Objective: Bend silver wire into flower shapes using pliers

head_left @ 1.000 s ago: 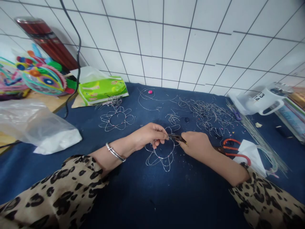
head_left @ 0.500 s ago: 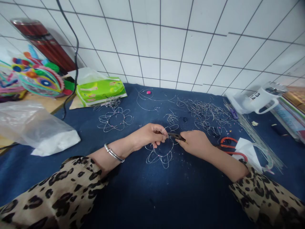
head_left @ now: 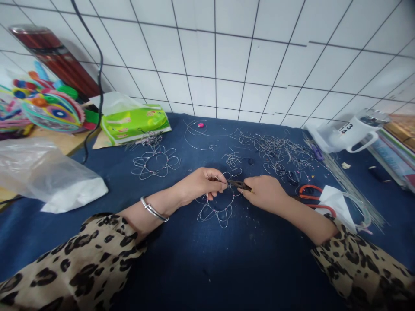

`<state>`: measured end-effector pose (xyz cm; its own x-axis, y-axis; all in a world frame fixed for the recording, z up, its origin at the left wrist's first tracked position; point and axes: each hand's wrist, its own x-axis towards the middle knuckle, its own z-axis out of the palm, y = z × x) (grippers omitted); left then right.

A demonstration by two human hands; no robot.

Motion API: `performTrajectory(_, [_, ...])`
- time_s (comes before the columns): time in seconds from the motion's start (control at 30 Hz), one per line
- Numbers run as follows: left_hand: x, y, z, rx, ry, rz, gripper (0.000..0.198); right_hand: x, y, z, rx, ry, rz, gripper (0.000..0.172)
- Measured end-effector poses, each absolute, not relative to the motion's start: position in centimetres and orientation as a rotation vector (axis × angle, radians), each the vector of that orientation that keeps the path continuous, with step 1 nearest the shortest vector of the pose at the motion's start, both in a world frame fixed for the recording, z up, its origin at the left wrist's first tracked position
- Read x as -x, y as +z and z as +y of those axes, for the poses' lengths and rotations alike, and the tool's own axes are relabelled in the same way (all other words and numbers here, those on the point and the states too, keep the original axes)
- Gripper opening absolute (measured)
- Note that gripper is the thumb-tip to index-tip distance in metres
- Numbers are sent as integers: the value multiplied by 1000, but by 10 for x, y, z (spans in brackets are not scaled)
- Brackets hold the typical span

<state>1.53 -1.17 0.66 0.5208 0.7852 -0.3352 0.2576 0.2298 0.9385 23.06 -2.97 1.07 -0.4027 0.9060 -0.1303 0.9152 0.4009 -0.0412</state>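
Observation:
My left hand (head_left: 200, 185) pinches the upper rim of a wire flower frame (head_left: 218, 210) that lies on the blue cloth (head_left: 227, 259). Its fingers are pressed together on the wire. My right hand (head_left: 266, 193) is closed around small dark pliers (head_left: 239, 185), whose tip meets the wire right beside my left fingertips. The frame has looped petals and a few tiny pink beads. A silver bangle (head_left: 153, 209) sits on my left wrist.
A finished wire flower (head_left: 155, 162) lies at the back left, a heap of wire scraps (head_left: 281, 154) at the back right. Red-handled scissors (head_left: 311, 199), a white mug (head_left: 355, 131), a green tissue pack (head_left: 135, 123), a plastic bag (head_left: 45, 172) and a pink bead (head_left: 201, 125) surround the work.
Both hands and the wire frame stay together on the cloth; the view has drifted slightly, with the hands a little higher in the picture.

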Motion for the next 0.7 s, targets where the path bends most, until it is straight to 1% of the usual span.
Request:
performTrajectory(0.13, [-15, 6, -13, -1338, 494, 1022, 12, -230, 12, -33, -1674, -166, 2575, 27])
performTrajectory(0.3, [-13, 2, -12, -1298, 559, 1048, 9, -231, 9, -36, -1668, -165, 2631, 28])
performTrajectory(0.47, [-12, -1, -12, -1216, 638, 1041, 11, -233, 5, -35, -1745, -138, 2812, 23])
performTrajectory(0.57, [-12, 0, -12, -1180, 657, 1036, 10, -235, 5, -34, -1872, -278, 2949, 23])
performTrajectory(0.7, [-13, 1, -13, -1142, 697, 1004, 11, -235, 7, -35, -1999, -668, 3065, 22])
